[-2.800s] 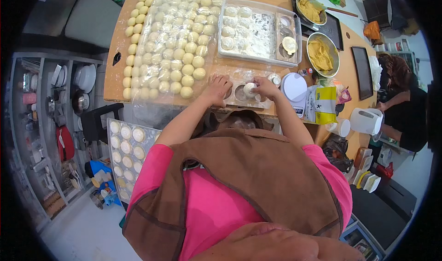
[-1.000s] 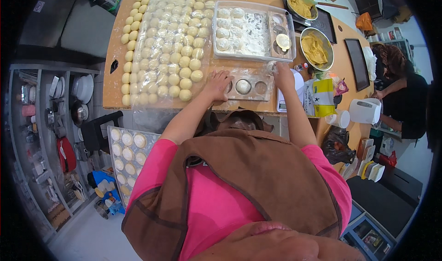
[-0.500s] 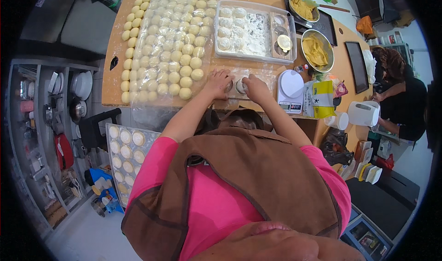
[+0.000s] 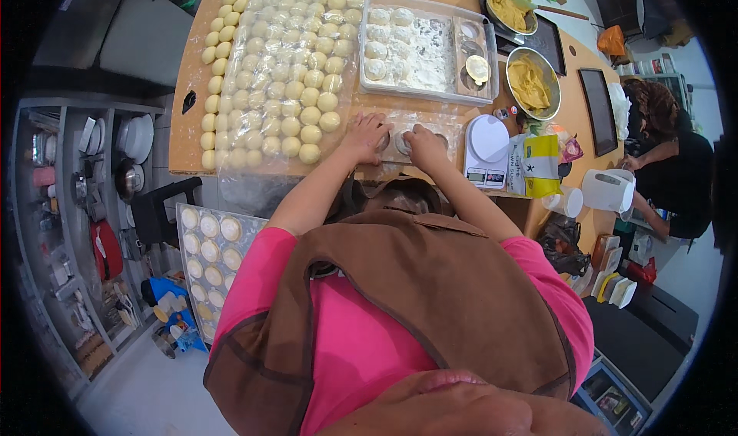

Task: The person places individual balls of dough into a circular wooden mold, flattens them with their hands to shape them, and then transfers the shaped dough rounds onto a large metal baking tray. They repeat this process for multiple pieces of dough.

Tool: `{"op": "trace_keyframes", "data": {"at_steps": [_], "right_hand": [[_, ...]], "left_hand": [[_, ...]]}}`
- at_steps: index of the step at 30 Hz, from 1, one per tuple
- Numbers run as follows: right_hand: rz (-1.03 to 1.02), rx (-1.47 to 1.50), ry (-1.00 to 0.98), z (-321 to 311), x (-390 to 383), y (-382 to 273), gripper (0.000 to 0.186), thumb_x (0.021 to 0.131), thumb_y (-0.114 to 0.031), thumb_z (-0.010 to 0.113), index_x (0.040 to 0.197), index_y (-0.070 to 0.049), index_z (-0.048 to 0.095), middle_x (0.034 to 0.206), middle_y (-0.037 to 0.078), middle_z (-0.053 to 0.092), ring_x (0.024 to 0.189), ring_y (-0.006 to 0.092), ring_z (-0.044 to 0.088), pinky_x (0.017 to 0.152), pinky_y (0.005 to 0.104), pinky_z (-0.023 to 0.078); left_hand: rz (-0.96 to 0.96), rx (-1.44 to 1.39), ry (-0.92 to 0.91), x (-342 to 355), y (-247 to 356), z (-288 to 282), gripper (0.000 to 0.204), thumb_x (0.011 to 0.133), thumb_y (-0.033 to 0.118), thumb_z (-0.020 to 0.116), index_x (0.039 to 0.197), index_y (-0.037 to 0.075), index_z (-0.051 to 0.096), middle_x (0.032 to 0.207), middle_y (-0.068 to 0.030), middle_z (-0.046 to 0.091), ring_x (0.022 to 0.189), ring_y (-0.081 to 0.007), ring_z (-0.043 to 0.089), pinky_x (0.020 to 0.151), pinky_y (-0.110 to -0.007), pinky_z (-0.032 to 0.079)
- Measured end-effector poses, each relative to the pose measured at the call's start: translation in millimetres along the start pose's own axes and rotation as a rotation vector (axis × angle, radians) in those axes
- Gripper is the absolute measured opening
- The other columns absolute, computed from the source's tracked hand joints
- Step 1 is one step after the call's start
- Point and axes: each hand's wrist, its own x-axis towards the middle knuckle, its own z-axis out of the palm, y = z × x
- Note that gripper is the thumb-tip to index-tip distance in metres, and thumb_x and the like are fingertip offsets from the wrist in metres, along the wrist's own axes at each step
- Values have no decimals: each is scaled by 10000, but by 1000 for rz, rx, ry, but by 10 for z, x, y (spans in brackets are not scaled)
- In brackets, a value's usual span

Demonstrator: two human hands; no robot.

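A flour-dusted wooden mould [image 4: 432, 121] with round hollows lies near the table's front edge. My left hand [image 4: 367, 136] grips its left end, fingers bent over it. My right hand [image 4: 421, 145] is closed over the middle hollow, on something pale that its fingers largely hide. Just left lies a wide spread of dough balls [image 4: 307, 135], mostly under clear plastic. Behind the mould, a plastic tub [image 4: 423, 67] holds white-coated rounds, flour and another wooden mould [image 4: 469, 40] with a pale round piece on it.
To the right are a white scale [image 4: 486, 140], a yellow packet [image 4: 542, 182], bowls [image 4: 530, 82] of yellow paste, a dark tray [image 4: 596, 109] and a white jug [image 4: 606, 190]. A co-worker [image 4: 669, 175] stands at far right. A tray of rounds [image 4: 204, 251] is below left.
My right hand moved off to the right, beside the scale, leaving a white ball in the middle hollow, then came back over that hollow. My left hand stayed at the mould's end.
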Motion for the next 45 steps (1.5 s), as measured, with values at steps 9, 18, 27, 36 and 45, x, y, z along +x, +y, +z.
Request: {"op": "trace_keyframes", "data": {"at_steps": [9,18,27,36,45], "right_hand": [[-15,-29,31,129,-5,32,118,781,-46,575,877,-59,641,945,161,569,919,333,617,757,435,527],[22,157,49,-114,-28,176,220,756,-54,609,967,-58,674,956,175,589,928,356,608,799,453,502],[35,139,66,-218,-70,259,197,733,-41,607,913,-61,686,953,195,605,914,377,616,808,449,495],[24,-43,-90,-114,8,-3,197,777,-54,597,956,-85,674,1010,162,588,959,333,632,787,449,532],[15,-57,-91,-46,33,-38,159,788,-39,580,914,-73,671,980,161,583,942,321,636,767,441,538]], "left_hand": [[8,-17,62,0,9,18,996,508,303,878,1386,178,423,1449,-107,364,1380,-307,299,1164,-534,164],[-19,0,-1,9,18,-24,990,526,331,877,1391,179,419,1466,-114,345,1393,-309,282,1168,-533,150],[-30,4,-20,11,40,-32,1015,528,331,866,1406,177,381,1472,-121,323,1403,-301,261,1168,-534,140],[-33,13,-63,0,29,-25,1039,545,353,874,1434,172,369,1494,-110,299,1412,-296,247,1182,-514,111],[-7,-2,13,6,-12,59,1053,513,317,886,1420,170,372,1462,-121,327,1394,-314,272,1168,-537,146]]}}
